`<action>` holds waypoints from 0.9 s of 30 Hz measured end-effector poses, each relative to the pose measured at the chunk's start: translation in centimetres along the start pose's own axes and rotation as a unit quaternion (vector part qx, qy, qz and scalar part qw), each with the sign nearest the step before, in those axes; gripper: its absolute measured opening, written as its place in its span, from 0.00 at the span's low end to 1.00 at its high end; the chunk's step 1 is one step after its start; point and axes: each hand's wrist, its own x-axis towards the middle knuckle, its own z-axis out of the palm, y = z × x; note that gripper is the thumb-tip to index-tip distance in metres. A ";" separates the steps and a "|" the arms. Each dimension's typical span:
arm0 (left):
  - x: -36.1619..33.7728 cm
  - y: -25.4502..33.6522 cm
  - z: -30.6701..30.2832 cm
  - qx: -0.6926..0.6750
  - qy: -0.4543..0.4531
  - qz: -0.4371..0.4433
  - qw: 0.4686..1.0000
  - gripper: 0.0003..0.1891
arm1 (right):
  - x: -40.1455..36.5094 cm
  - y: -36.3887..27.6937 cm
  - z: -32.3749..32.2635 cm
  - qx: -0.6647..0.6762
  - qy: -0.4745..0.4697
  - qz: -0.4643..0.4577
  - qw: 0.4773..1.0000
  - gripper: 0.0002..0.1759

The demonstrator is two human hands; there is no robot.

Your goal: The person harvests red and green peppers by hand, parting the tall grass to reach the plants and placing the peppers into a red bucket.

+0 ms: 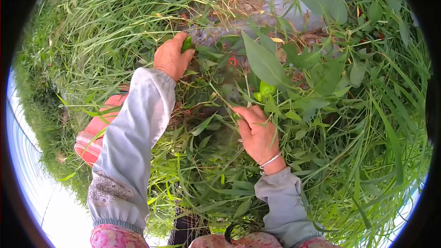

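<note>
My left hand (172,58) is closed on a green pepper (187,43), which shows between thumb and fingers among leaves at the upper left of centre. Lower and to the right, my right hand (258,134) has thumb and fingers pinched together at a thin plant stem (223,98). A bit of green shows at its fingertips, too small to name. Just above my right hand, a bright green pepper (265,91) hangs under a broad leaf (265,59).
Tall grass (115,9) and leafy plants surround both hands. Grey plastic sheeting (294,11) lies on the ground at the top. A pink shoe (95,133) is at the left, and a dark crate (185,225) stands at the bottom.
</note>
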 end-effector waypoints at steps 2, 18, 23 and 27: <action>-1.8 -0.1 0.3 0.045 0.062 0.034 0.996 0.18 | 0.2 -0.3 -0.2 -0.010 0.000 -0.017 1.000 0.15; -13.4 4.1 0.2 -0.088 0.064 0.201 0.974 0.12 | 0.0 0.2 0.5 -0.042 -0.003 -0.038 0.998 0.25; -16.0 7.5 0.8 -0.157 0.026 0.222 0.962 0.12 | 0.2 -0.6 1.0 -0.109 -0.036 -0.058 0.992 0.37; -17.3 7.4 1.4 -0.200 0.029 0.184 0.962 0.12 | 0.1 -1.0 0.9 -0.170 -0.122 -0.050 0.976 0.36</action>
